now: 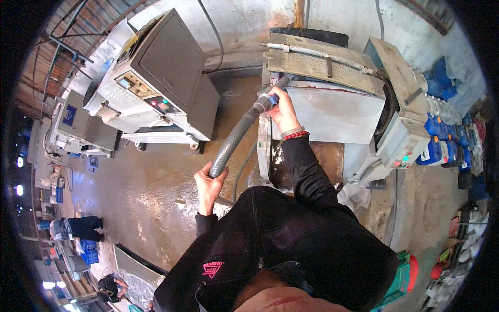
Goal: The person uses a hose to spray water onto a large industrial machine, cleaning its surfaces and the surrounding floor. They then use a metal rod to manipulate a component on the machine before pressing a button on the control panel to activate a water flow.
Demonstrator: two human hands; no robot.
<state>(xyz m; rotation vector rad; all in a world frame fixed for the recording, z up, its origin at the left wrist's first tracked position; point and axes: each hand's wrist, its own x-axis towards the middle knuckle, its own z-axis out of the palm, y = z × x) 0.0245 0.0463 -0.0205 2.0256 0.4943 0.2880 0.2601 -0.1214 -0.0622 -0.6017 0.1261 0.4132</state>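
A thick grey ribbed hose (235, 138) runs slantwise in front of me. My left hand (209, 185) is wrapped round its lower stretch, near my body. Farther up, my right hand (283, 111) grips the hose's end fitting, a grey valve with a blue handle (272, 101). The nozzle (282, 81) points up and right, at the left edge of a large metal machine (332, 112) with a perforated lid. Whether the nozzle touches that machine I cannot tell. Below my left hand the hose passes out of sight behind my jacket.
A grey boxy machine (171, 67) with lit buttons stands on wheels at the left. The brown floor (140, 192) looks wet. Blue jugs (436, 151) line the far right. A green crate (397, 283) lies behind me at right. Other people (78, 229) are at lower left.
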